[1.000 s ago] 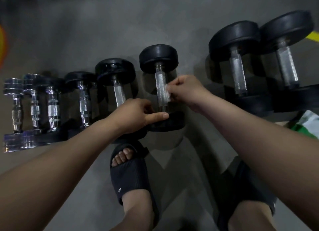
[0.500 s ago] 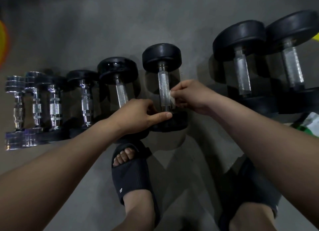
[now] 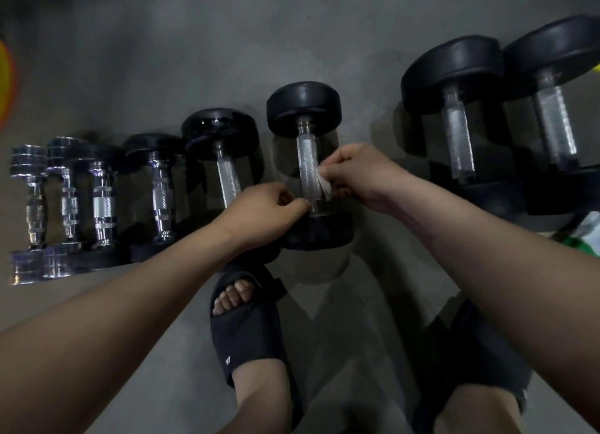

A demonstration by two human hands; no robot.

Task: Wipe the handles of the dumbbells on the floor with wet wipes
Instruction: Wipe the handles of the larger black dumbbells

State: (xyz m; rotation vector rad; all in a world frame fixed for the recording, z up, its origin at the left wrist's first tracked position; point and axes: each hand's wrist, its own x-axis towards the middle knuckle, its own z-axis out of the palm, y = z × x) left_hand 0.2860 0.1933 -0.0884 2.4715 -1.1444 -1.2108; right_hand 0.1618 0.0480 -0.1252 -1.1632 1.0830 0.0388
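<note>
Step in hand: I wipe dumbbell handle (image 3: 306, 162) between hands. Right hand (image 3: 360, 174) pinches wipe (image 3: 325, 184) against it. Left hand (image 3: 259, 214) curled at handle's near end; grip unclear. Next: stroke full length, turn it.

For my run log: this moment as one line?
right hand: pinches wet wipe against dumbbell handle | left hand: rests at near weight head

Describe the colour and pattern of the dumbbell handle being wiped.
The handle is silver with fine crosshatched knurling; the head view shows it.
</note>
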